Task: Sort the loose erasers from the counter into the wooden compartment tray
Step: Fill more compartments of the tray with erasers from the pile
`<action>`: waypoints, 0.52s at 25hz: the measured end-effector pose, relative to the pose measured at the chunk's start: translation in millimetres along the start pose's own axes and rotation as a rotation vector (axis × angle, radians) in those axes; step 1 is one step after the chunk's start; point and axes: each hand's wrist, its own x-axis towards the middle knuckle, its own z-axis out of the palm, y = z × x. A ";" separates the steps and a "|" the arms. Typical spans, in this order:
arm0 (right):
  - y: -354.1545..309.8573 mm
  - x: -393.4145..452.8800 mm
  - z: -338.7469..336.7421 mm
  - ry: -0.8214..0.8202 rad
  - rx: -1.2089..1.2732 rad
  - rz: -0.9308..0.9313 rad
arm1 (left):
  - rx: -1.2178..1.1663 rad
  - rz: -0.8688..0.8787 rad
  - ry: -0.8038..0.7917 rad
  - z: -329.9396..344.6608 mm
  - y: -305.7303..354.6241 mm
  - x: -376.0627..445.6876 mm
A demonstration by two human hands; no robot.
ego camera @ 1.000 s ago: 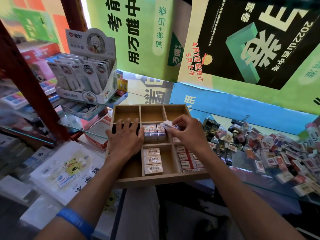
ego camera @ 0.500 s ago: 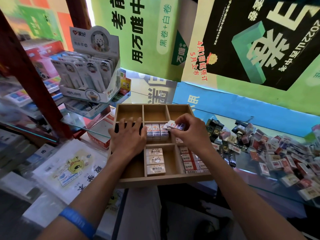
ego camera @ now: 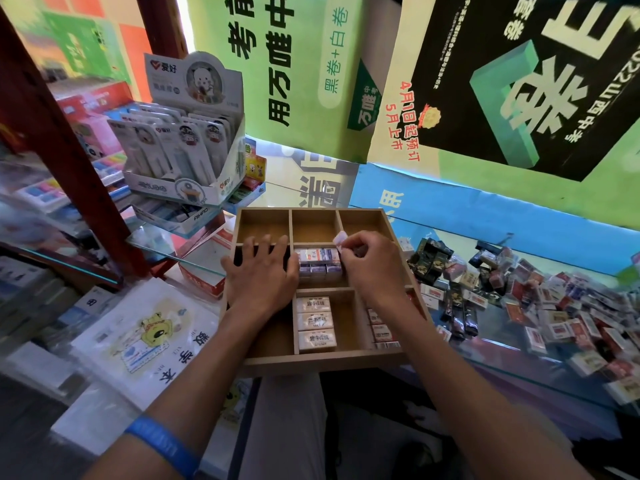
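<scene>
A wooden compartment tray (ego camera: pixel 322 367) sits on the counter in front of me. My left hand (ego camera: pixel 261 277) lies flat with fingers spread over its middle-left compartment. My right hand (ego camera: pixel 372 268) pinches a small white eraser (ego camera: pixel 340 239) above the right end of a row of white-and-purple erasers (ego camera: pixel 317 259) in the middle compartment. Three cream erasers (ego camera: pixel 315 323) are stacked in the near middle compartment. Red-and-white erasers (ego camera: pixel 381 332) lie in the near right compartment, partly hidden by my right wrist. Loose erasers (ego camera: pixel 540 303) are heaped on the glass counter to the right.
The tray's three far compartments hold nothing. A cardboard display box of carded pens (ego camera: pixel 183 157) stands on a glass shelf at the left. Packaged paper goods (ego camera: pixel 145 337) lie left of the tray. Posters cover the wall behind. Black erasers (ego camera: pixel 431 259) lie just right of the tray.
My right hand has turned the eraser upright and brought it closer to the right end of the row in the middle compartment. My left hand stays flat on the tray.
</scene>
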 end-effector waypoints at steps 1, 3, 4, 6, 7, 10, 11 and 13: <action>3.5 1.4 -8.7 -0.007 -0.018 0.021 | -0.001 0.000 0.004 0.5 0.0 -0.1; 6.7 2.3 -20.5 -0.027 -0.067 0.014 | -0.005 0.000 0.004 0.5 0.5 -0.3; 5.3 1.9 -22.5 -0.041 -0.093 -0.003 | -0.005 -0.001 0.004 0.4 0.7 -0.3; -0.5 -0.3 -19.0 -0.074 -0.156 -0.045 | -0.003 -0.003 0.003 -0.3 0.8 -0.3; -3.6 -1.0 -15.5 -0.088 -0.193 -0.065 | -0.003 -0.003 0.001 -0.1 0.9 -0.3; -10.4 3.4 -6.1 -0.111 -0.272 -0.065 | -0.005 0.000 -0.005 -0.8 1.0 -1.0; -11.7 5.3 -2.9 -0.116 -0.301 -0.054 | -0.003 0.000 -0.005 -0.8 0.6 -1.0; -13.9 6.9 2.1 -0.102 -0.385 -0.053 | -0.002 0.001 -0.003 -0.6 -0.1 -0.4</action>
